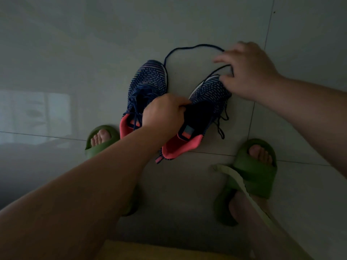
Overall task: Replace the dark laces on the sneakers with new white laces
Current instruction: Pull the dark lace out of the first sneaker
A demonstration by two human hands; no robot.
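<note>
Two navy knit sneakers with pink lining stand side by side on the pale tiled floor [187, 25], toes away from the person. The left sneaker [148, 83] has its dark lace threaded through the eyelets. The right sneaker [204, 109] lies a little tilted, its tongue opened. The left hand [165, 111] has a closed grip: its fingers curl around the inner edge of the right sneaker's opening. The right hand [246, 70] is over the toe of this sneaker, blurred; its fingers seem to pinch the dark lace [193, 46], which runs in a wide loop on the floor from this hand toward the toe of the left sneaker. More loose dark lace hangs at the right sneaker's outer side. A white lace [242, 186] lies across the person's right foot, which wears a green slipper [257, 173]; another green slipper [101, 141] is on the left foot.
</note>
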